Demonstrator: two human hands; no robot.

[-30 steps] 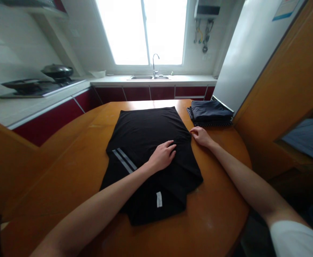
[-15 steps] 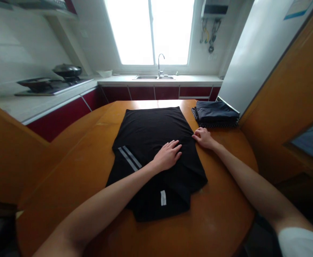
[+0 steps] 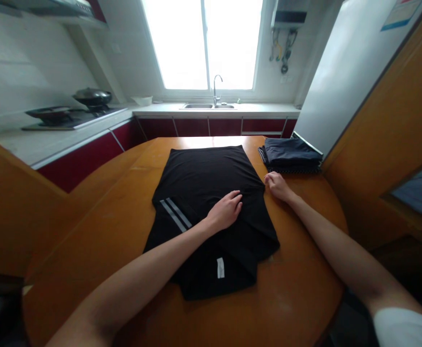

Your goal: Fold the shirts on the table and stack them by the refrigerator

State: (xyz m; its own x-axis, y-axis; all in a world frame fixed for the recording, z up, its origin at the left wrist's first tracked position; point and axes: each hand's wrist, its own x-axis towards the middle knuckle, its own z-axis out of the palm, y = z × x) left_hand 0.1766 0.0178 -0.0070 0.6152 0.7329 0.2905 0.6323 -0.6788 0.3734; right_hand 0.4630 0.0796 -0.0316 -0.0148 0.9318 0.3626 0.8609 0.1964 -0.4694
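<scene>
Indoors, wooden table (image 3: 98, 207), black garment (image 3: 205, 176), bright window (image 3: 230, 43), sink (image 3: 198, 106).

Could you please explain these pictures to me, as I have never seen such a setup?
There is no machine here: a person works bare-handed, seen from a camera worn on the head. On the wooden table lies a black shirt with two grey stripes and a white label. The left hand rests on the shirt; the right hand, curled, is at its right edge, and I cannot tell whether its grip has any cloth. Beyond that hand sits a stack of folded clothes.
</scene>
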